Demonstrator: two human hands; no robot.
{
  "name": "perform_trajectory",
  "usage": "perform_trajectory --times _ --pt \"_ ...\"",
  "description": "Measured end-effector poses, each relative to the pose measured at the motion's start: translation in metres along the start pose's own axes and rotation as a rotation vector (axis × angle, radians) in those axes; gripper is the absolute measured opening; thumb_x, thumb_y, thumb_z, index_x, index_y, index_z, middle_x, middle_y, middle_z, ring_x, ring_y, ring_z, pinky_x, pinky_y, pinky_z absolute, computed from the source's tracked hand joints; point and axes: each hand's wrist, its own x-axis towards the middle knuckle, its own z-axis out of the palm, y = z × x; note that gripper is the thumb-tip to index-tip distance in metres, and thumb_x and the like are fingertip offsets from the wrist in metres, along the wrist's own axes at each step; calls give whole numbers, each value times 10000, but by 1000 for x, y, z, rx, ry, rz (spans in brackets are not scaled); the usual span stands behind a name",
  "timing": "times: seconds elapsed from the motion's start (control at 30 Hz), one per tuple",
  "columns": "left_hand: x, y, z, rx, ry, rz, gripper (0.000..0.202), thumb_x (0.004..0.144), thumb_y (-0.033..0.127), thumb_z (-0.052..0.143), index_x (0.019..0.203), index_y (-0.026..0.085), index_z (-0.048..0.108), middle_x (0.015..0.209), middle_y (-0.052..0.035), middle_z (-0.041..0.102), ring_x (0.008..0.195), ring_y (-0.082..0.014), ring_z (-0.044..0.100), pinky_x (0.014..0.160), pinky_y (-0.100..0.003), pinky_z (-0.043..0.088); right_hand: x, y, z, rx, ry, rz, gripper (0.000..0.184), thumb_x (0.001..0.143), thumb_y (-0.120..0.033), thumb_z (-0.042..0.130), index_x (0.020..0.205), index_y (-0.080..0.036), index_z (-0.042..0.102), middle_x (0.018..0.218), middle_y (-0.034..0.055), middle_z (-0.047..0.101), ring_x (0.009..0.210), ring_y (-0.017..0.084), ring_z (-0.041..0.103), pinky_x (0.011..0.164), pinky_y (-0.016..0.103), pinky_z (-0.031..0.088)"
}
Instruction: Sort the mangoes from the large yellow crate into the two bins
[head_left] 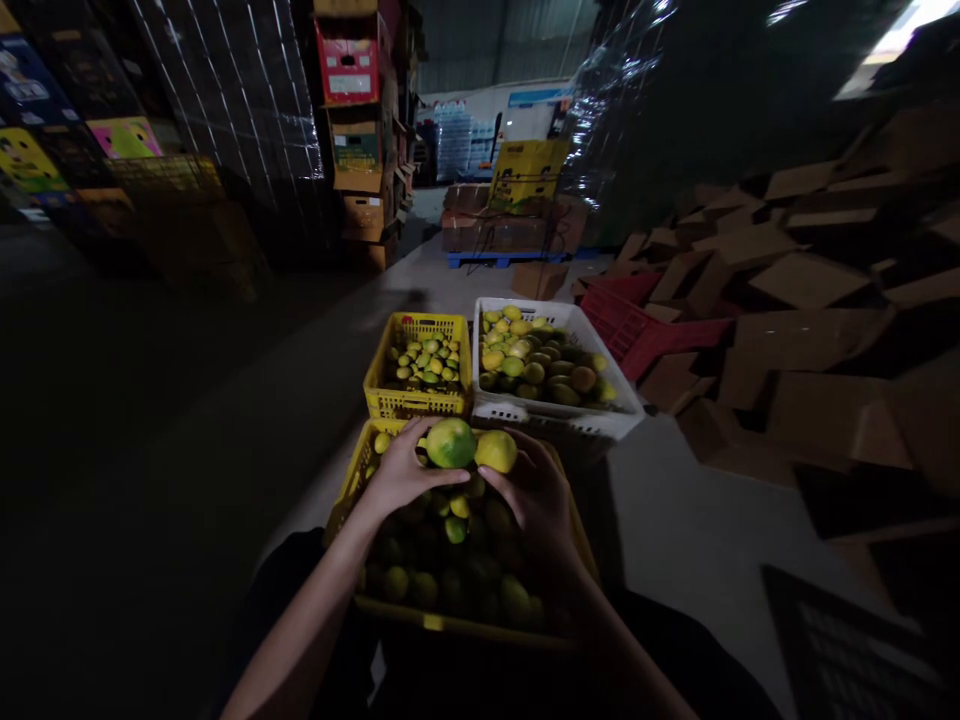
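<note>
We find the left hand (397, 475) grasping a green lemon (451, 443) and the right hand (544, 492) a yellow lemon (496, 452), side by side above the near crate (433, 622), thumbs (448, 477) pointing inward. Shadow obscures the crate's lower fruit (515, 598); we note several fingers partly hidden.

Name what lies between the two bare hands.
In the head view: a green-yellow rounded fruit in the left hand, a yellow rounded fruit in the right hand.
</note>
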Motion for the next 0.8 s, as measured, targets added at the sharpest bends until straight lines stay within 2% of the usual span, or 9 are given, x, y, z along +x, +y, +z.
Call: perform_trajectory --times 0.13,0.2,0.33,0.5,0.63,0.8 --pt "-1 -1 1 72 27 87 611 566 334 830 1118 198 607 1144 -107 623 1078 -268 566 962 -391 416 0 -6 -5 -399 60 -313 420 679 -259 748 1069 -249 594 1054 64 666 958 237 624 873 427 500" --pt "-1 -2 2 77 40 128 604 599 319 812 1156 223 599 1175 -99 613 1109 -267 552 978 -392 408 0 -6 -6 -522 73 -406 423 698 -262 731 1092 -255 578 1059 66 661 945 237 626 856 429 509" --pt "-2 -1 3 95 61 168 603 643 285 784 1210 259 580 1213 -83 590 1146 -255 529 1005 -384 392 2 -3 -6 -566 78 -477 431 745 -262 697 1142 -270 529 1084 70 642 957 231 626 843 420 521" --pt "-3 6 2 100 70 181 582 665 254 765 1217 270 581 1231 -77 580 1156 -255 523 1020 -381 378 3 -3 -5 -592 108 -594 363 764 -225 680 1101 -269 553 1092 79 590 1009 234 591 859 411 514" --pt "-3 9 1 124 60 195 574 686 254 751 1229 264 568 1238 -80 570 1155 -249 523 1005 -371 391 3 -6 -4 -615 135 -611 364 772 -218 674 1112 -277 555 1075 71 576 977 219 597 817 374 530" --pt "-3 8 2 145 66 224 585 688 315 756 1234 267 551 1240 -79 574 1156 -249 528 1010 -375 391 5 -5 -4 -603 135 -604 389 783 -203 657 1144 -282 536 1098 72 584 1005 227 597 834 394 532"
